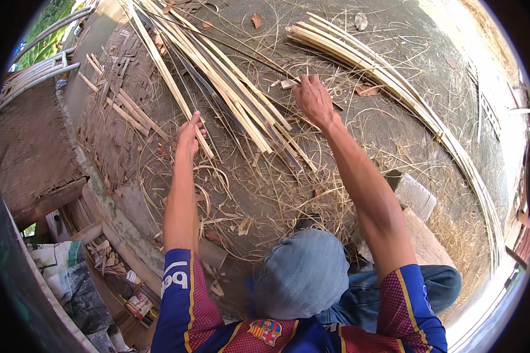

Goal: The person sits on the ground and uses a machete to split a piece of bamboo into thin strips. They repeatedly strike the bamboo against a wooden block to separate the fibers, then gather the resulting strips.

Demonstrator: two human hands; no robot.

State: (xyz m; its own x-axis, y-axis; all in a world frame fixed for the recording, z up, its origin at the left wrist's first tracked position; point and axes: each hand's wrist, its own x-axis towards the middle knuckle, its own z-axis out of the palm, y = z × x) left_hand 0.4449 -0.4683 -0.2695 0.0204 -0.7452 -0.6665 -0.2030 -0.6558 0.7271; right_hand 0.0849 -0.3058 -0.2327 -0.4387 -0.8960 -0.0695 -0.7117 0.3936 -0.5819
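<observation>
Strips (229,82) of split bamboo lie fanned across the concrete floor (394,117), running from the upper left down toward the middle. At the far left, a woven mat (109,126) covers the floor's edge, with short offcuts (126,112) scattered on it. The left hand (189,134) reaches out with fingers closed around one pale strip (176,94), gripping it near its lower end. Thin curled shavings (265,188) litter the floor between the arms. The right hand (312,100) is stretched forward, palm down, fingers loosely spread and resting on the floor just beside the fanned strips; whether it pinches anything I cannot tell. Farther right, a second bundle (394,82) of long strips curves along the floor, well apart from both hands. A grey block (415,197) sits beside the right forearm.
</observation>
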